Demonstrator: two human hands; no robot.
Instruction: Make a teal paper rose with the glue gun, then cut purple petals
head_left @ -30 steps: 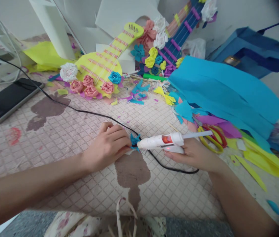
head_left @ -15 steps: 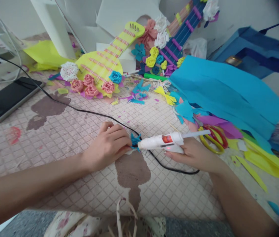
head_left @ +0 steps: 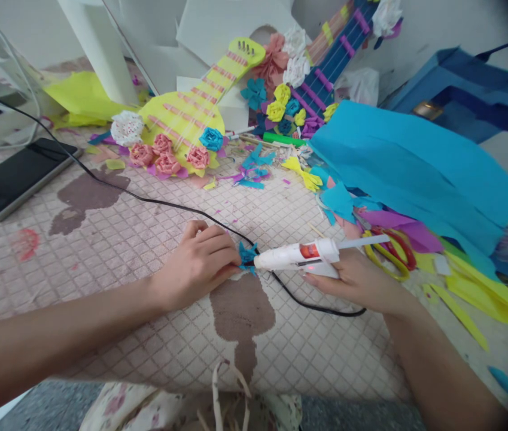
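Note:
My left hand (head_left: 197, 263) rests on the quilted pink cloth (head_left: 114, 239), fingers pinched on a small blue paper flower (head_left: 247, 255). My right hand (head_left: 356, 280) grips a white hot glue gun (head_left: 301, 257) lying sideways, its nozzle touching the flower. The gun's black cord (head_left: 146, 200) runs left across the cloth and loops under the gun.
A yellow paper guitar (head_left: 191, 117) with pink and blue flowers lies at the back, a blue guitar (head_left: 329, 66) beside it. Blue crepe paper (head_left: 410, 167), red-and-yellow scissors (head_left: 392, 251) and yellow scraps (head_left: 482, 293) sit at right. A dark tablet (head_left: 11, 179) lies at left.

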